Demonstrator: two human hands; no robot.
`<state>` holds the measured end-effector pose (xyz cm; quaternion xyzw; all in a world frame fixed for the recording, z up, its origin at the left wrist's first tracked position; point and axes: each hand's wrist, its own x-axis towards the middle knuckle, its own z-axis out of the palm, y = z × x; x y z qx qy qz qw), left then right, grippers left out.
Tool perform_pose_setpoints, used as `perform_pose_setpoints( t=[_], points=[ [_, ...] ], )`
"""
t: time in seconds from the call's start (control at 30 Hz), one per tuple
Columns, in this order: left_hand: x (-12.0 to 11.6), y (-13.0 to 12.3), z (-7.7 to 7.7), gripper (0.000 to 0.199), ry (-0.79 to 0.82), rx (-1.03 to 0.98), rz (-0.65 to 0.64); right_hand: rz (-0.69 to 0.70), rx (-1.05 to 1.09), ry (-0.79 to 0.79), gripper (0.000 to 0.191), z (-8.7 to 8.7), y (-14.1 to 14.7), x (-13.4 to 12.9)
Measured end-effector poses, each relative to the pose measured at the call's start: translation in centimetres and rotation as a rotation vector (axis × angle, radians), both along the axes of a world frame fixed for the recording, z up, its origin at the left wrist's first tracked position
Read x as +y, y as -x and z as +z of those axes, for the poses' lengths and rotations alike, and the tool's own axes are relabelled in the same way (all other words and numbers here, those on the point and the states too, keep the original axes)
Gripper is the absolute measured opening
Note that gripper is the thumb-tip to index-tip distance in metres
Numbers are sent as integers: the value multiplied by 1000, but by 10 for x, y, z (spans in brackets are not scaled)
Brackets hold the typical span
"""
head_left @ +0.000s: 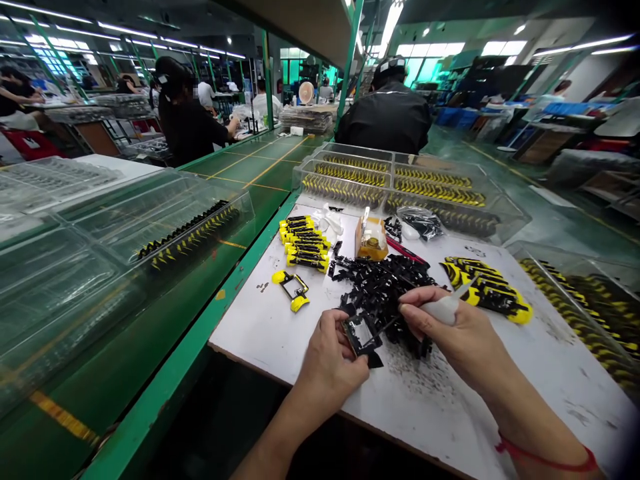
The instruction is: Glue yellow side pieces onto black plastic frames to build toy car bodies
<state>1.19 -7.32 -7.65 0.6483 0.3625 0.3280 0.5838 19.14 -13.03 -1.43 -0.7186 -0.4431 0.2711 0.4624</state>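
Observation:
My left hand (pixel 333 357) is closed on a small black frame-shaped part (pixel 363 335), held above the front of the white table (pixel 260 333). In my right hand (pixel 440 320) are a white squeeze bottle (pixel 444 309) and a thin dark tool (pixel 391 324), whose tip points at the black part. Behind both hands lies a heap of small black pieces (pixel 380 280). A yellow-and-black frame (pixel 293 289) rests alone to the left, with a row of similar parts (pixel 304 243) behind it. More yellow-and-black parts (pixel 487 290) lie to the right of the heap.
Clear trays of yellow-and-black parts (pixel 395 183) stand at the back and at the right (pixel 590 313). An orange tape dispenser (pixel 371 240) sits behind the heap. Left runs a green conveyor (pixel 200 293) bearing clear trays (pixel 150 233). Two people in black (pixel 387 113) are beyond.

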Motion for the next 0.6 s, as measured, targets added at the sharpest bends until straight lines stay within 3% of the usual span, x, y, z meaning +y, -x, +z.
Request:
perform_pose_setpoints(
  t=[0.6],
  points=[
    [0,1,5,54,15,-20,-11,40,-5,10,28,1,7,3]
  ],
)
